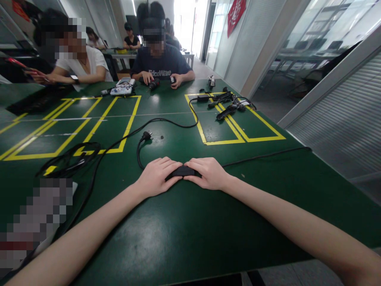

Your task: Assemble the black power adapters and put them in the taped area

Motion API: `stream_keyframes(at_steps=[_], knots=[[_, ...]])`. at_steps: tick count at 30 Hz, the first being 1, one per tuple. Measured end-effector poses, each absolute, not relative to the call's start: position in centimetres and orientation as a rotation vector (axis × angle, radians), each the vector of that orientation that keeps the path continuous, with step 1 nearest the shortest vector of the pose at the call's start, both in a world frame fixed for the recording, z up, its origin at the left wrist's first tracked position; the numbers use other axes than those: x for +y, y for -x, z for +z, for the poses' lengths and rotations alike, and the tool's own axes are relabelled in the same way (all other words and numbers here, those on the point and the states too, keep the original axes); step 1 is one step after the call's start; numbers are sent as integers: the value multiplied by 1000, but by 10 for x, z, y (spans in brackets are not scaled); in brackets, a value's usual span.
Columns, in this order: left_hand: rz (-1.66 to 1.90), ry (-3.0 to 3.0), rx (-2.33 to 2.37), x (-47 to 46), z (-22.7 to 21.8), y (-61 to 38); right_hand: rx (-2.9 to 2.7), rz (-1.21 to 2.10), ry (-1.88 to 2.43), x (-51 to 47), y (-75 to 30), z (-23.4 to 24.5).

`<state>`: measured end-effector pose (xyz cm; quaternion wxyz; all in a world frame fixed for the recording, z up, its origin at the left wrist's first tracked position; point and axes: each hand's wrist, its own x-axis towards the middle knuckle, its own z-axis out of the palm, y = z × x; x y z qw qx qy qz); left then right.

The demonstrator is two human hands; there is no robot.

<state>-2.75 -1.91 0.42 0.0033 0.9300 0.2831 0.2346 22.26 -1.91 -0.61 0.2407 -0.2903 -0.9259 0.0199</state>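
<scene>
A small black power adapter (183,171) lies on the green table (178,230) straight in front of me. My left hand (157,176) covers its left end and my right hand (208,173) covers its right end, fingers curled over it from both sides. A black cable (268,155) runs from the adapter off to the right. Another cable ending in a black plug (145,136) curves away on the left.
Yellow tape rectangles (244,139) mark the table. A coiled black cable (68,159) lies at the left, black tools and adapters (228,105) at the far right. Two people sit across the table, one handling small black parts (154,83), with a white device (122,89) beside them.
</scene>
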Motion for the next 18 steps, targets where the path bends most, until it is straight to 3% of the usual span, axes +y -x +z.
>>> stream_keyframes(at_steps=[11, 18], knots=[[777, -2845, 947, -20, 5, 26, -2528, -125, 757, -20, -223, -5], [612, -2327, 1133, -18, 16, 26, -2550, -294, 685, -22, -228, -5]])
